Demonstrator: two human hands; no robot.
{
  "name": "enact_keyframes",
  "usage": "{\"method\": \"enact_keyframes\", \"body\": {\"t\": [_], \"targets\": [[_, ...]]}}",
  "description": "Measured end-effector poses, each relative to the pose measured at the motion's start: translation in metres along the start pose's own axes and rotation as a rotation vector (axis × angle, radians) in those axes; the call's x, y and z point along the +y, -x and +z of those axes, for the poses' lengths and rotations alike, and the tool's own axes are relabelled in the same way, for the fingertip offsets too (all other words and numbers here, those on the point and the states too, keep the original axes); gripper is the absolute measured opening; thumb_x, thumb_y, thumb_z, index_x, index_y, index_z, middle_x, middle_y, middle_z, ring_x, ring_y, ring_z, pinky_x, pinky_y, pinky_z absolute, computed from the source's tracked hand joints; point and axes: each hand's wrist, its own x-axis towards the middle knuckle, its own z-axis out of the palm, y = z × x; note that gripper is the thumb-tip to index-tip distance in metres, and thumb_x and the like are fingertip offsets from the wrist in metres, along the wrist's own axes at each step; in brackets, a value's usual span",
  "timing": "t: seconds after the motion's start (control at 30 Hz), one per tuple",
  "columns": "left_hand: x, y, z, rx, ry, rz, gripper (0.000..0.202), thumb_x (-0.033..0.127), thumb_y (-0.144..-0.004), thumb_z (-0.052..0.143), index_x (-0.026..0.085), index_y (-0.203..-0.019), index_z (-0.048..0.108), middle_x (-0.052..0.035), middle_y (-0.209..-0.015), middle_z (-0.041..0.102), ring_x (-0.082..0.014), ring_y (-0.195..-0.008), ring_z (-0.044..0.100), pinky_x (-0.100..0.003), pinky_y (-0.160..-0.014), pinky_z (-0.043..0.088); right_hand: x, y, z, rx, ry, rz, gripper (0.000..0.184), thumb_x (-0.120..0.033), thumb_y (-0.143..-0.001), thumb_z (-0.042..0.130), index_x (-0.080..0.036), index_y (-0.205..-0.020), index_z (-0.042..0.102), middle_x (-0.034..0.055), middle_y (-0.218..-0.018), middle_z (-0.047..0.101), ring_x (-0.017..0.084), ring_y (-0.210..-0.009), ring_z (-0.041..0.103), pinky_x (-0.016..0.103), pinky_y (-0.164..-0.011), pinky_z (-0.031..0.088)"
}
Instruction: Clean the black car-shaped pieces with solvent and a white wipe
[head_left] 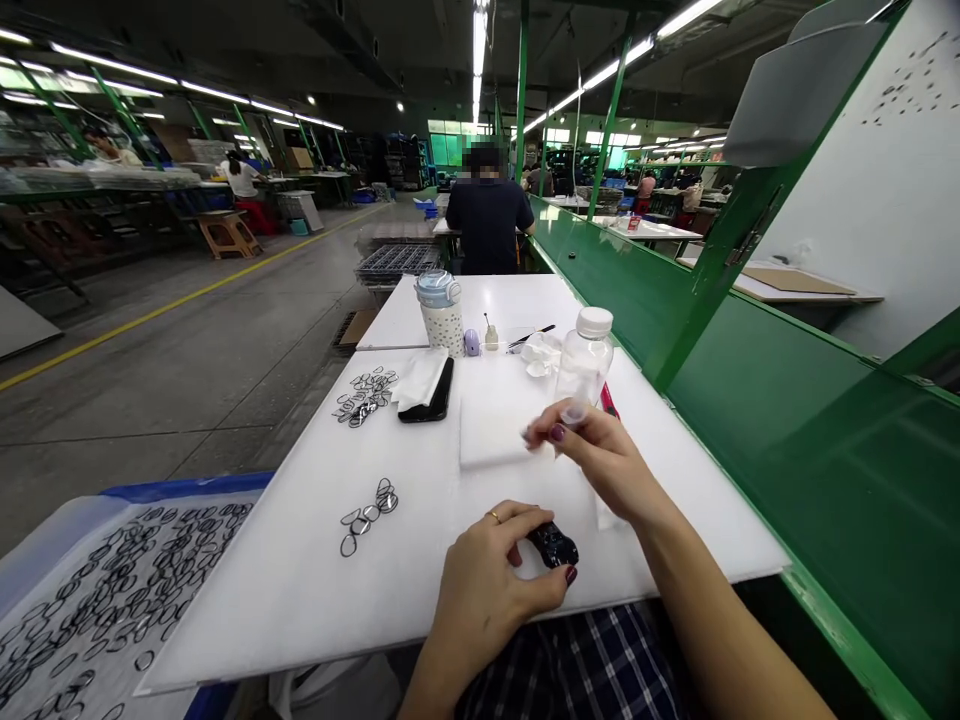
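Observation:
Near the front edge of the white table, my left hand (499,565) curls around a glossy black object (555,545), thumb on its near side and fingers on its far side. The object's exact kind does not show. My right hand (596,455) is raised above the table with fingers pinched together, their tips blurred. A small translucent round piece (574,412) shows at its fingers; whether it is held or worn is unclear. Behind that hand stands a clear bottle with a white cap (594,325). A white foam pad (491,435) lies beyond my left hand.
Thin black rings lie in a small group (367,515) and a larger pile (365,395); many more fill a blue-edged tray (187,490). A phone (439,400) under tissue, a dotted tumbler (442,320) and tweezers (534,335) are farther back. A green partition (720,430) borders the right.

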Motion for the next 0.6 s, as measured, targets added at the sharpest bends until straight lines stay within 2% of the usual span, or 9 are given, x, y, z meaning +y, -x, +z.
{"method": "enact_keyframes", "body": {"t": [0.03, 0.1, 0.17, 0.2, 0.3, 0.6], "targets": [[0.002, 0.000, 0.000, 0.011, 0.005, -0.010, 0.043, 0.032, -0.067, 0.074, 0.031, -0.110, 0.070, 0.0048, -0.107, 0.067, -0.0144, -0.067, 0.053, -0.029, -0.065, 0.044, -0.005, 0.010, 0.004, 0.026, -0.098, -0.013, 0.019, -0.041, -0.085, 0.065, -0.024, -0.093, 0.063, 0.0007, -0.083, 0.057, 0.015, -0.080, 0.053, 0.030, -0.075, 0.039], [0.005, 0.000, 0.000, 0.031, 0.014, -0.031, 0.039, 0.030, -0.067, 0.073, 0.031, -0.106, 0.071, 0.0054, -0.102, 0.068, -0.0143, -0.067, 0.053, -0.029, -0.065, 0.043, -0.012, 0.027, 0.013, 0.034, -0.321, -0.016, 0.038, -0.059, -0.080, 0.062, -0.021, -0.079, 0.062, -0.0015, -0.067, 0.045, 0.014, -0.065, 0.042, 0.029, -0.065, 0.034], [0.008, 0.001, 0.000, 0.046, 0.022, -0.042, 0.036, 0.027, -0.067, 0.072, 0.031, -0.103, 0.071, 0.0057, -0.098, 0.068, -0.0139, -0.066, 0.053, -0.028, -0.066, 0.042, -0.016, 0.038, 0.020, -0.002, -0.502, 0.014, 0.064, -0.081, -0.073, 0.046, -0.019, -0.058, 0.050, -0.0028, -0.056, 0.033, 0.013, -0.056, 0.032, 0.031, -0.059, 0.029], [0.010, 0.001, 0.000, 0.050, 0.024, -0.042, 0.035, 0.026, -0.067, 0.072, 0.031, -0.102, 0.072, 0.0056, -0.097, 0.069, -0.0137, -0.066, 0.052, -0.028, -0.066, 0.042, -0.016, 0.041, 0.022, -0.012, -0.567, 0.031, 0.070, -0.087, -0.071, 0.037, -0.020, -0.052, 0.042, -0.0035, -0.052, 0.028, 0.012, -0.052, 0.028, 0.031, -0.057, 0.027], [0.013, 0.001, -0.001, 0.063, 0.027, -0.042, 0.034, 0.024, -0.067, 0.071, 0.030, -0.100, 0.073, 0.0049, -0.094, 0.069, -0.0136, -0.065, 0.051, -0.028, -0.065, 0.041, -0.013, 0.042, 0.026, 0.028, -0.663, 0.061, 0.070, -0.084, -0.074, 0.027, -0.020, -0.046, 0.032, -0.0049, -0.044, 0.018, 0.011, -0.045, 0.020, 0.031, -0.052, 0.021], [0.011, -0.001, 0.001, 0.070, 0.033, -0.022, 0.031, 0.023, -0.067, 0.070, 0.029, -0.098, 0.073, 0.0049, -0.090, 0.067, -0.0130, -0.064, 0.050, -0.027, -0.063, 0.039, -0.009, 0.041, 0.034, 0.098, -0.683, 0.077, 0.063, -0.076, -0.073, 0.035, -0.020, -0.043, 0.029, -0.0044, -0.041, 0.017, 0.010, -0.043, 0.018, 0.029, -0.047, 0.017]]}}
